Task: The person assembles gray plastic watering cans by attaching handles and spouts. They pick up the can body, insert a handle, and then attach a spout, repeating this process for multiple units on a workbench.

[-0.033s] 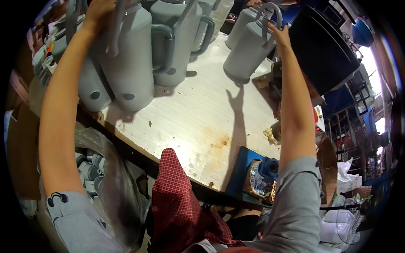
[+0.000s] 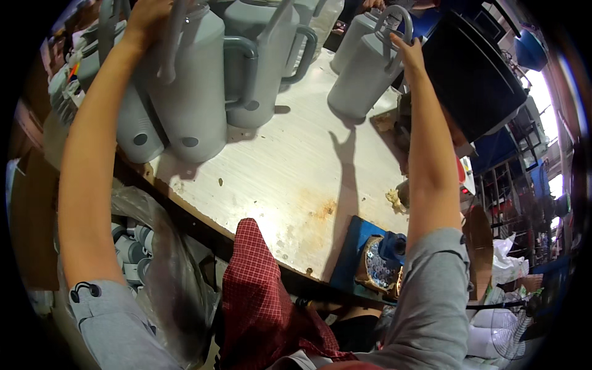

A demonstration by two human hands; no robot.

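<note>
My right hand [image 2: 404, 52] is closed on the upper right side of a grey jug [image 2: 361, 80], next to its arched top handle. That jug appears to rest on the pale worktable [image 2: 277, 166], slightly tilted. At the upper left, my left hand [image 2: 148, 23] is at the top of another large grey jug [image 2: 194, 98]; its fingers are hidden by the jug and the picture edge. This jug stands upright, with a side handle and a dark round spot low on its body. More grey jugs [image 2: 256, 74] stand close beside it, and another [image 2: 354, 43] is behind the right one.
A blue fixture [image 2: 345, 253] at the table's front edge sits by an open box of small metal parts [image 2: 377, 262]. A large black box-shaped object [image 2: 472, 74] stands at right. Below left, a clear plastic bag [image 2: 166, 265] holds grey parts. Another person's hand [image 2: 373, 4] shows at the far edge.
</note>
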